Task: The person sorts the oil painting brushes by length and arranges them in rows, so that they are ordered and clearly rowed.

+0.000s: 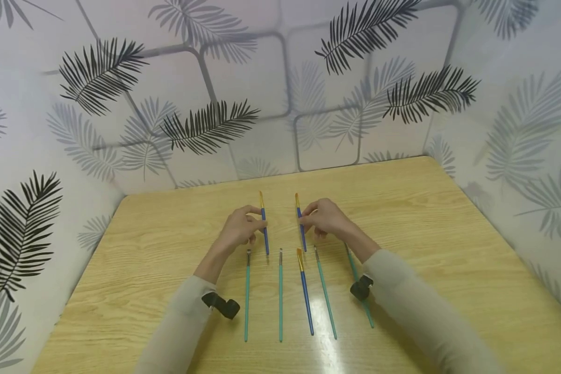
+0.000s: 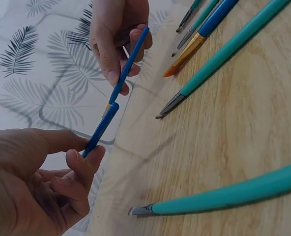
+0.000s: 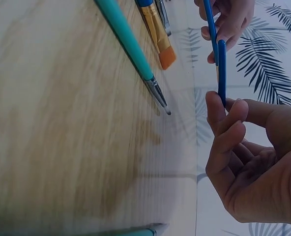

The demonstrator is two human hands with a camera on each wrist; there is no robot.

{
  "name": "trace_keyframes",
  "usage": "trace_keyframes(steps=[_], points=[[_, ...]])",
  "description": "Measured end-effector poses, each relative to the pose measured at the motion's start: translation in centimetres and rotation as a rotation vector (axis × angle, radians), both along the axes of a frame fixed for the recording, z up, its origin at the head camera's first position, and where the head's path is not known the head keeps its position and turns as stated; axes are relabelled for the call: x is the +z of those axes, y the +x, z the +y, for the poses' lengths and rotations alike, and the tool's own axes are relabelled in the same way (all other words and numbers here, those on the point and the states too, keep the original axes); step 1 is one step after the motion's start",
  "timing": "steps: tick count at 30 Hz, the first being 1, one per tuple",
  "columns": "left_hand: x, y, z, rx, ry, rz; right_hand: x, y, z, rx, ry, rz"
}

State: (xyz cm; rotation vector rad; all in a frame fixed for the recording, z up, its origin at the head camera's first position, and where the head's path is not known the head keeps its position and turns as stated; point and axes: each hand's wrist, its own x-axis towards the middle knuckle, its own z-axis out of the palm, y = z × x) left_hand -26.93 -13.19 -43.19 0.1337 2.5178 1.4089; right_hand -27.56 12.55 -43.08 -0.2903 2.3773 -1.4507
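My left hand [image 1: 239, 227] pinches a blue paintbrush [image 1: 265, 240] with a gold ferrule between thumb and fingers, bristles pointing away from me. My right hand [image 1: 326, 217] pinches a second blue paintbrush [image 1: 303, 239], its orange bristles likewise at the far end. Both brushes appear raised off the table, side by side with a gap between them. In the left wrist view, the blue handle [image 2: 100, 130] in the left hand shows its rounded end. The right wrist view shows the other blue handle [image 3: 221, 71] between the right thumb and fingertips.
On the wooden table [image 1: 145, 270] nearer me lie several teal paintbrushes, among them one at the left [image 1: 247, 301] and one under the right wrist [image 1: 367, 311]. Another blue brush [image 1: 306, 298] with orange bristles lies among them. Patterned sheeting [image 1: 262, 78] stands behind the table.
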Motion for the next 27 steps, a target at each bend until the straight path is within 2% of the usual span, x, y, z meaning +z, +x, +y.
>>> trace_keyframes(steps=[8,27], points=[[-0.9,-1.1,0.2,0.015,-0.03,-0.001,-0.1,-0.6,-1.0,-0.028,0.03,0.014],[-1.8,-2.1,0.7,0.035,-0.045,0.006,-1.1,-2.1,-2.4,-0.027,0.094,0.056]])
